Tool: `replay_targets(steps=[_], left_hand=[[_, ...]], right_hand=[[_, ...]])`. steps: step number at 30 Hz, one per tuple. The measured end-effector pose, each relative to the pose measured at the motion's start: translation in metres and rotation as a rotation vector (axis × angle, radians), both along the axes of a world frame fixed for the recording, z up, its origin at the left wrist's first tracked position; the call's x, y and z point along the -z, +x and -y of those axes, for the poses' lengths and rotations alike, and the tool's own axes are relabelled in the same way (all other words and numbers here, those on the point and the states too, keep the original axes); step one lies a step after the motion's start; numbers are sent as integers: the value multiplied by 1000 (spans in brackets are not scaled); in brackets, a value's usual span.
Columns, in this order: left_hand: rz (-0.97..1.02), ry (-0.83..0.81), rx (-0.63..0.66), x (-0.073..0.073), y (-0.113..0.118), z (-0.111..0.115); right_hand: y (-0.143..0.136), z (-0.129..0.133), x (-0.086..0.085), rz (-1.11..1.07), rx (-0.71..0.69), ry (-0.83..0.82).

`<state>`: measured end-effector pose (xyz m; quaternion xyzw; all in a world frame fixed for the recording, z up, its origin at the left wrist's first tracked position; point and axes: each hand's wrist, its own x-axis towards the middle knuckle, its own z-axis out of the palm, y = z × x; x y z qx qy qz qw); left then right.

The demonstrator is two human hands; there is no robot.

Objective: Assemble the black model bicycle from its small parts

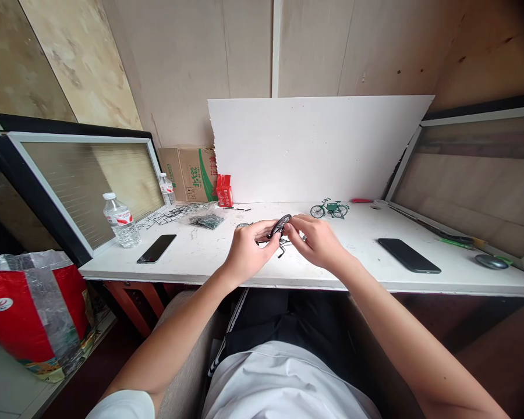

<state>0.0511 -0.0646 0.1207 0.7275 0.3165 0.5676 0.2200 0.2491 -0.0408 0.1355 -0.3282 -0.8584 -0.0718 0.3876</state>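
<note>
Closest of all is your white shirt (283, 378), with your forearms running out past it over the front edge of the white table (196, 256). And here's the action: a small black wheel (280, 226), up off the surface, roughly midway between the table's left and right ends, with both your hands on it. Your left hand (251, 247) has the firmer hold, thumb below and fingers behind, closed on the wheel's left side. Your right hand (314, 237) comes in from the other side, fingertips bunched at the wheel's right side; whether they pinch it or some tiny part there, I cannot tell.

Watch the tilt! The wheel shows as a slim oval, its long axis climbing from your left thumb up and away to the right, so it sits between your 2 hands, touching both, neither clearly nearer. Just beneath hangs or lies a thin black bent piece (282, 250); joined to the wheel or not, I can't say.

Beyond your right hand, towards the back edge, stands a green model bicycle (329, 208). Off towards the back left corner, a clear bag of small parts (206, 218) lies beside black part frames (170, 215).
</note>
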Motion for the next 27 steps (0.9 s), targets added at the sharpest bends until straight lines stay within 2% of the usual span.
replay_targets(steps=[27], left_hand=[[-2,-19,18,1,-1,-1]], right_hand=[[2,0,-1,28,-3,-85]])
